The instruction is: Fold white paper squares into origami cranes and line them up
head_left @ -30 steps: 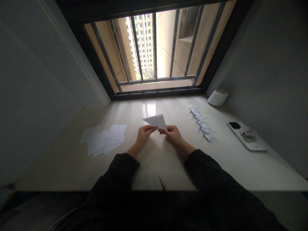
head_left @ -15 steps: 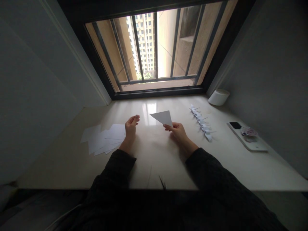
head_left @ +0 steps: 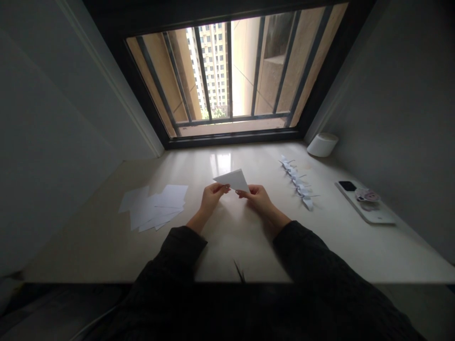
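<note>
A sheet of white paper folded into a triangle is held up between both hands over the pale tabletop. My left hand pinches its lower edge near the middle. At the lower right corner, my right hand grips it between thumb and fingers. Its long point faces left. On the left lie several loose white paper sheets, overlapping one another. To the right of my hands, several small folded paper cranes stand in a slanting row.
A phone with a round grip on its back lies at the right. Behind it, a white cylindrical object sits by the wall. A dark-framed window with bars closes off the far side.
My left hand has moved right and taken hold of the paper's lower edge. The folded paper has shifted slightly left and down, and its angle has changed.
</note>
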{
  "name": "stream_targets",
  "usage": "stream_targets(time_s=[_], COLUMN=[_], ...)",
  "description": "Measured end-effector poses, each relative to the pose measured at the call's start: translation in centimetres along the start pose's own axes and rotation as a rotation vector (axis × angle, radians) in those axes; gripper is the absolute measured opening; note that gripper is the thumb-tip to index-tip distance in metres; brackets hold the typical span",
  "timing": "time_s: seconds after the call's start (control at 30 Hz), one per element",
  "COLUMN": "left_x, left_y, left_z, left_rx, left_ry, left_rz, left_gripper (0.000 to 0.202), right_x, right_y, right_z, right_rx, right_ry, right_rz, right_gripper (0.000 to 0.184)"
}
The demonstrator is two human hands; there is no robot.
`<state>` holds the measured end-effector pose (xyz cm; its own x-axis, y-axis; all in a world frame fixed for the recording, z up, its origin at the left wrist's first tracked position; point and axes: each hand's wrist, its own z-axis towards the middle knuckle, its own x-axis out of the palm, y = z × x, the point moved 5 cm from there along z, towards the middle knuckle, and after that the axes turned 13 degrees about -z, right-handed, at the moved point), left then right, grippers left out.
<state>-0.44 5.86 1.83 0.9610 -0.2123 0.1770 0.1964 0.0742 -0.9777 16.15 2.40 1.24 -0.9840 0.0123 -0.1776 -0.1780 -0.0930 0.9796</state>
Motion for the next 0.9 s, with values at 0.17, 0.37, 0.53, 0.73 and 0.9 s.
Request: stream_targets(time_s=[0.17, 0.37, 0.53, 0.73, 0.9], left_x=[-0.6, -1.8, -1.9, -1.2, -1.2], left_y=[-0.2, -0.9, -1.2, -1.3, -0.7], left_z=[0.2, 0.6, 0.7, 0.6, 0.5], left_rx=[-0.002, 0.005, 0.016, 0.002, -0.031], left_ry=[-0.05, -0.154, -0.131, -0.026, -0.033], left_rz=[0.024, 0.004, 0.013, 0.051, 0.059], left_gripper=[0.03, 0.028, 0.028, 0.03, 0.032], right_x=[0.0, 0.0, -0.6, -2.8, -3.3], right_y=[-0.1, -0.8, -0.7, -0.7, -1.0], right_z=[0.0, 0.3, 0.5, 0.8, 1.0], right_rx=[-0.001, 0.006, 0.015, 0.081, 0.099], right_ry=[0.012, 0.012, -0.002, -0.099, -0.15], right_rz=[-0.032, -0.063, -0.063, -0.059, -0.036], right_gripper=[0.027, 0.029, 0.029, 0.033, 0.035])
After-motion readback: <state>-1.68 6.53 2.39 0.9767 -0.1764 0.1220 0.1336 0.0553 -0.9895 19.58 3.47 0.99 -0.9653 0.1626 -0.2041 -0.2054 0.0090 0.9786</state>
